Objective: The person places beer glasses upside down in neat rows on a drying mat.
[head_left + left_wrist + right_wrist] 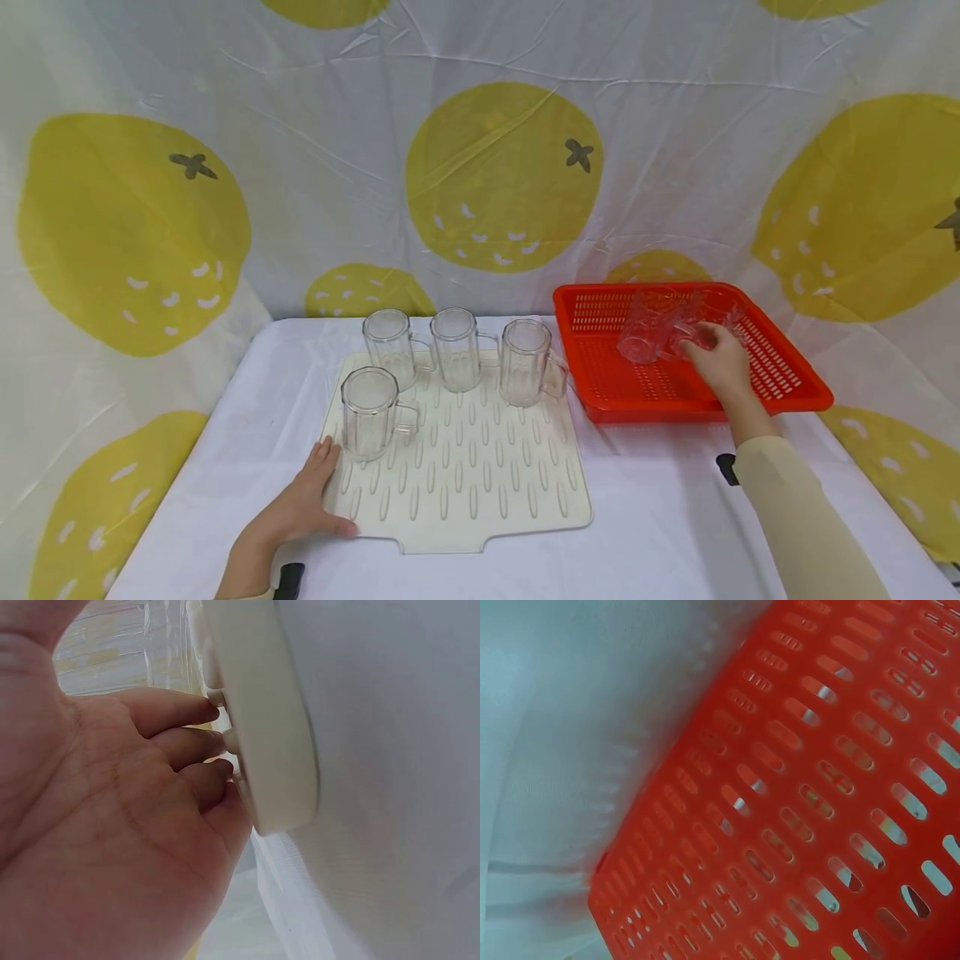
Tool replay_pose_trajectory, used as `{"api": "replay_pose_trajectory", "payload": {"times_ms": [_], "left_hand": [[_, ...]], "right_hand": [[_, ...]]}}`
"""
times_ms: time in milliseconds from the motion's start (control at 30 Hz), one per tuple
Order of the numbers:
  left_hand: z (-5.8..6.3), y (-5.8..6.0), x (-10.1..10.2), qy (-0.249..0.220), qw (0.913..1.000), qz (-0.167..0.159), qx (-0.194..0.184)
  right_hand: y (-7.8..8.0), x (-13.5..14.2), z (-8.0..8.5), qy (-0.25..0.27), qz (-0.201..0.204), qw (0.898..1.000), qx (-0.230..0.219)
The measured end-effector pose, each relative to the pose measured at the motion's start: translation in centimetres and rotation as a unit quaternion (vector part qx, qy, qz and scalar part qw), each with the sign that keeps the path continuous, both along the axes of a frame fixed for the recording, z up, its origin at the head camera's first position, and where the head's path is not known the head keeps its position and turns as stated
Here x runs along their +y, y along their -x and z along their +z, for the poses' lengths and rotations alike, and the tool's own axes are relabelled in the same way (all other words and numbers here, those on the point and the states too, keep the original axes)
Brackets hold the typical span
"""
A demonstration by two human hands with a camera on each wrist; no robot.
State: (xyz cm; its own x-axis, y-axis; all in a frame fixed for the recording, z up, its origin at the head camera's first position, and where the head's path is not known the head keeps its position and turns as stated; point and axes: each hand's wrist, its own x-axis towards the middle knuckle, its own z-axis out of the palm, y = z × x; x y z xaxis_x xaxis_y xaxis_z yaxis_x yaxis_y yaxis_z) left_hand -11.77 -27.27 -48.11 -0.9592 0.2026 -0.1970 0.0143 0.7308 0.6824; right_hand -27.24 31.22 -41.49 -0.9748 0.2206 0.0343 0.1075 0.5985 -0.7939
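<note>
My left hand rests at the left edge of a cream draining mat, fingers extended along it and thumb at the front corner. In the left wrist view, its fingertips touch the mat's ribbed side. Close to those fingers stands a clear glass mug, upright on the mat. Over on the right, my right hand reaches into a red plastic basket. There its thumb and bent fingers pinch a glass mug near the handle, the hand covering part of it. Another glass mug lies tilted beside it.
Along the mat's back edge stand three more glass mugs, handles pointing right. A white cloth covers the table. Behind it hangs a lemon-print curtain. The slotted basket wall fills most of the right wrist view.
</note>
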Motion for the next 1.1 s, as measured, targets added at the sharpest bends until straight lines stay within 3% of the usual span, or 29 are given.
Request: {"api": "replay_pose_trajectory", "payload": {"times_ms": [667,1100], "left_hand": [[-0.2,0.1,0.0,-0.005,0.9999,-0.005,0.008],[-0.3,0.1,0.0,0.004,1.0000,0.005,0.006]], "right_hand": [[2.4,0.4,-1.0,-0.087,0.063,0.992,-0.059],[2.4,-0.1,-1.0,-0.078,0.066,0.992,-0.072]]}}
